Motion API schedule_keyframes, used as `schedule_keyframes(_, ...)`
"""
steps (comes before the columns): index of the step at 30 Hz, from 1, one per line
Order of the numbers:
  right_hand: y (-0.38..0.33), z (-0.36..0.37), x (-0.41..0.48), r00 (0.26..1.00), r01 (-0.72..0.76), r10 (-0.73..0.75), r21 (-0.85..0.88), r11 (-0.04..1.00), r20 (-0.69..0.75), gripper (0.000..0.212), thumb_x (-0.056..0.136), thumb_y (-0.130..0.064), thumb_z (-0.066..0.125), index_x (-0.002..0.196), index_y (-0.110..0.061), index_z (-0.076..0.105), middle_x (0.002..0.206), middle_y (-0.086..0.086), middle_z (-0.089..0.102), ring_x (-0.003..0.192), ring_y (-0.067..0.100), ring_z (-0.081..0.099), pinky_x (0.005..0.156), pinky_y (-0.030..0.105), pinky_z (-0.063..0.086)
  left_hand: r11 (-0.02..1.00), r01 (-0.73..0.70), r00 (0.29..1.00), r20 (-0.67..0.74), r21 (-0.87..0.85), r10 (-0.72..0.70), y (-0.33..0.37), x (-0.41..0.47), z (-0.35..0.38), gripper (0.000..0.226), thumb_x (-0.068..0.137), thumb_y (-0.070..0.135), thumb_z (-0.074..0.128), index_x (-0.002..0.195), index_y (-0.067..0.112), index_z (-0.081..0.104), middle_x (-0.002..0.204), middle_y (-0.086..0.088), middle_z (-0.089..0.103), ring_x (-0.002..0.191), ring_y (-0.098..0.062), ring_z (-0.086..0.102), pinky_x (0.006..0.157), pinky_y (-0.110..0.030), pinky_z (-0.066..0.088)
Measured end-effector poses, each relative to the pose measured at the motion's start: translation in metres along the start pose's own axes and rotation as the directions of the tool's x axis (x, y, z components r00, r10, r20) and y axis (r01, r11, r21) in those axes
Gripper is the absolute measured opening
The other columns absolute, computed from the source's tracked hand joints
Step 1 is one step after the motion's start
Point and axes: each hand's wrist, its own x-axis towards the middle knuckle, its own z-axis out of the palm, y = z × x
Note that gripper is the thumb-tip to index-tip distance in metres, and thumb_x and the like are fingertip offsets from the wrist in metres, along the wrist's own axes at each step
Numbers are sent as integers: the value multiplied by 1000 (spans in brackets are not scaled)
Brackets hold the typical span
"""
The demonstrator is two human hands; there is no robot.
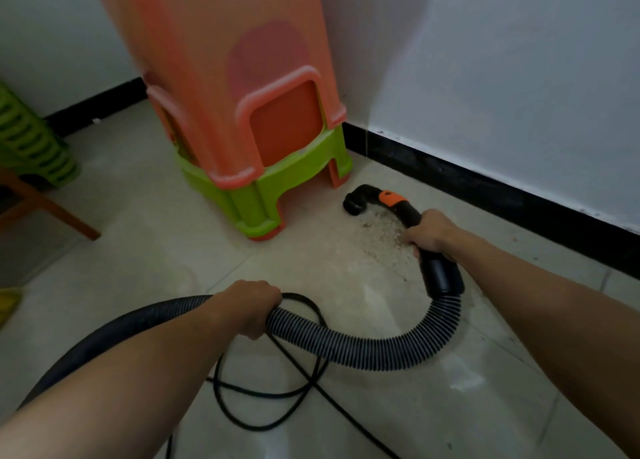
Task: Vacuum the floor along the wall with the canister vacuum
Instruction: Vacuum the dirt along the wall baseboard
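Two hands on the vacuum, and the canister itself is out of view. The right hand (431, 232) is wrapped round the black curved handle (412, 216), just behind its orange collar (389, 198). The left hand (251, 308) has its fingers curled over the ribbed hose (346, 344), lifting it off the floor (138, 237).

The nozzle (356, 200) points mouth-down at the tile, near the black baseboard (485, 188) of the wall (519, 78) and just beside the foot of the stacked plastic stools (263, 140) in the corner.

A patch of grey grit (384, 232) lies under the handle, between nozzle and right hand, not picked up. More specks show along the baseboard to the right.

Judged progress: early, with the corner end being worked and most of the wall strip left. The power cord (277, 389) loops on the floor under the hose.
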Motion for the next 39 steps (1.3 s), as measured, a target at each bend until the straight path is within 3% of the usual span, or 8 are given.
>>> schedule_keyframes(3,-11,6,-1,999,27,-27,-13,1000,39,37,79,-14,70,110,-2,54,71,14,69,52,24,62,53,30,52,1000,-4,1000,9,-6,4,-3,-1,2,31,71,18,70,86,27,45,79,6,43,74,-15,48,64,-28,39)
schedule_keyframes(8,-10,17,-9,999,22,-21,-51,998,29,37,80,-13,69,110,-6,49,81,16,68,50,21,62,43,25,48,997,45,998,50,-70,-42,-15,-6,4,35,67,19,73,85,30,46,78,8,46,78,-16,54,62,-28,40)
schedule_keyframes(13,-3,4,-27,989,15,-10,-32,999,148,35,75,-7,67,106,-1,52,64,14,66,45,21,59,54,33,56,990,34,997,71,-140,-24,-10,-2,-8,38,63,17,76,77,33,44,78,9,48,80,-17,57,61,-28,41)
schedule_keyframes(17,-5,1,-46,974,63,-43,-84,994,220,28,71,-5,64,97,3,56,50,10,62,40,22,58,52,34,55,991,19,992,127,-135,-2,3,2,-15,38,63,16,78,85,29,50,80,6,51,79,-18,57,61,-29,43)
schedule_keyframes(23,-15,36,-53,972,90,-85,-15,996,217,26,74,-2,64,98,2,53,61,13,60,41,20,56,53,35,55,996,78,988,136,-41,-72,-17,-15,-3,37,63,16,77,86,28,50,84,4,53,84,-21,61,70,-33,51)
schedule_keyframes(30,-35,75,-58,951,158,-146,-23,987,273,26,75,-4,63,98,3,54,69,14,59,44,21,56,51,32,53,986,164,974,160,4,-162,-39,-36,6,36,62,17,75,71,29,42,76,6,49,76,-19,59,65,-32,50)
schedule_keyframes(33,-24,56,-51,979,117,-107,-50,992,174,26,80,-6,64,102,1,51,74,16,61,45,21,57,46,28,51,988,150,982,119,-31,-145,-29,-26,-6,35,63,16,75,71,29,43,78,5,51,75,-19,59,66,-33,52)
schedule_keyframes(39,16,-21,-26,978,-27,-6,-159,987,-207,31,83,-23,69,101,-8,48,68,8,60,44,14,58,36,18,35,992,59,996,72,-108,-51,9,6,-37,35,63,19,77,83,26,50,80,4,51,79,-20,60,62,-31,48)
